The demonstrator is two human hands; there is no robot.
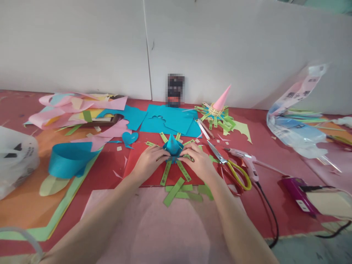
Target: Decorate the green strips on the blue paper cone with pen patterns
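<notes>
A blue paper cone point(173, 144) with a flared blue base stands at the middle of the table, green patterned paper strips point(165, 172) spreading out around it like rays. My left hand point(149, 160) is closed on the left side of the base, fingers pressed to it. On the opposite side, my right hand point(198, 160) pinches the base's right edge near a green strip. Red paper point(145, 175) lies beneath the piece. Just in front are plain green strips point(173, 192), loosely overlapping. The fingertips partly hide the base.
Scissors point(238, 175) and a pink glue gun point(249, 165) lie to the right, beside a purple power box point(297, 196). Behind stand a pink paper cone point(222, 98) and a pixelated dark object point(175, 90). Paper scraps point(82, 104) and a plastic bag point(16, 159) are left.
</notes>
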